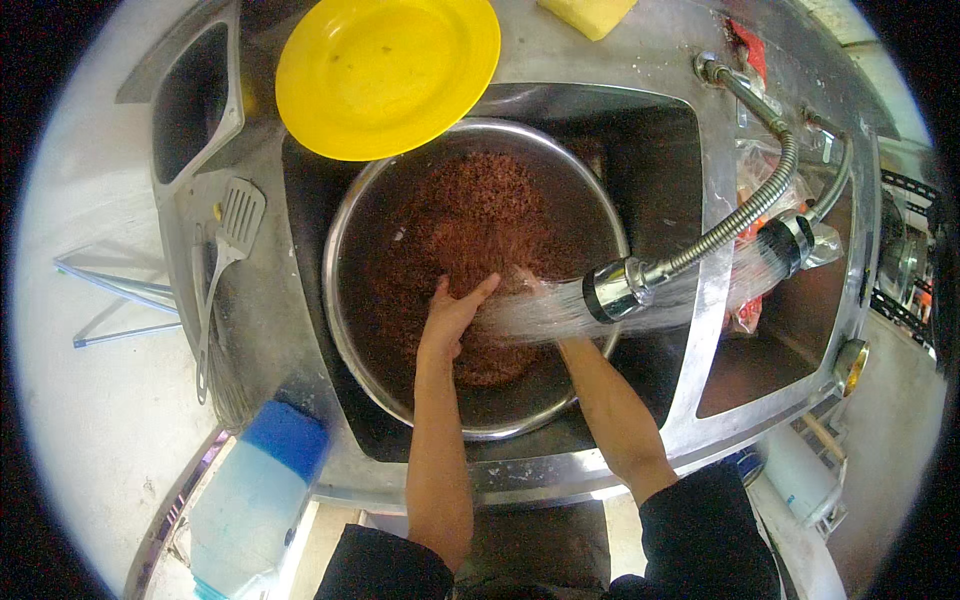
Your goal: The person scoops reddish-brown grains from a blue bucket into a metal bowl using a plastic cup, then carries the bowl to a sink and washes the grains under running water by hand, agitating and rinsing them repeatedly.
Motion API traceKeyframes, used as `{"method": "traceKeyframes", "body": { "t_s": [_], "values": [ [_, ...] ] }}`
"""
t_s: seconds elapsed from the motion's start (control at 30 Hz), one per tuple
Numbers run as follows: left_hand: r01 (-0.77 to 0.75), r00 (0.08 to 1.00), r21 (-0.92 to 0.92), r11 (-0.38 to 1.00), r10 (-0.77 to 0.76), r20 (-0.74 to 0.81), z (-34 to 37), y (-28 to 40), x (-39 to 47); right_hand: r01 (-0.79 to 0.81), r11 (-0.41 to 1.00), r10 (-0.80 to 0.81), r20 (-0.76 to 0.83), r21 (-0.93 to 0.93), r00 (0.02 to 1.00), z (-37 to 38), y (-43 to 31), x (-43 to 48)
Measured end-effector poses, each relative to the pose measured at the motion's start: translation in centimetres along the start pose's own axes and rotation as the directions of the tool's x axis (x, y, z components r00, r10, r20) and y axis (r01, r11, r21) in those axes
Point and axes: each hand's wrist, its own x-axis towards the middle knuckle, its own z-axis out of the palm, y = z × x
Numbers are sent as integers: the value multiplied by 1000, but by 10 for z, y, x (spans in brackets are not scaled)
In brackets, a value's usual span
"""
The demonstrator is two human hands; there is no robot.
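Observation:
A large round stainless steel basin (335, 341) sits in the sink, with reddish-brown grains (480, 191) inside. Both of my hands reach into it over the grains. My left hand (450, 315) has its thumb and a finger spread apart, and nothing shows in its grip. Running water blurs my right hand (536, 292), so its fingers and anything in them are hard to make out. The spray comes from a chrome faucet head (619, 291) on a flexible metal hose (750, 206), just to the right of my hands.
A yellow plate (386, 71) overhangs the basin's far left rim. On the left counter lies a slotted turner (240, 217). A second faucet head (786, 241) runs over the right sink compartment (795, 337), where plastic bags (757, 169) lie. A yellow block-like item (592, 13) rests at the back.

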Motion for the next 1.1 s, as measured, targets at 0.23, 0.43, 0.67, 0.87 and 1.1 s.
{"method": "traceKeyframes", "body": {
  "t_s": [0.23, 0.43, 0.67, 0.87, 1.1],
  "values": [
    [-273, 960, 6, 962, 272, 61, -7, 8, -6, 275, 772, -449, -186, -573, 874, 58, -6, -14],
    [-346, 936, 150, 926, 351, -12, -39, 30, -11, 279, 618, -223, 177, -735, 959, 41, -59, -49],
    [-501, 851, 289, 815, 525, -6, -19, 80, 115, 367, 864, -428, -116, -344, 896, -8, -96, 92],
    [-232, 966, 370, 900, 259, -25, -17, 122, 69, 165, 891, -162, 44, -422, 986, 30, -67, 72],
    [91, 963, 617, 782, 90, -255, -42, 46, 8, -228, 909, 110, -327, -349, 939, -1, -89, -30]
  ]
}}
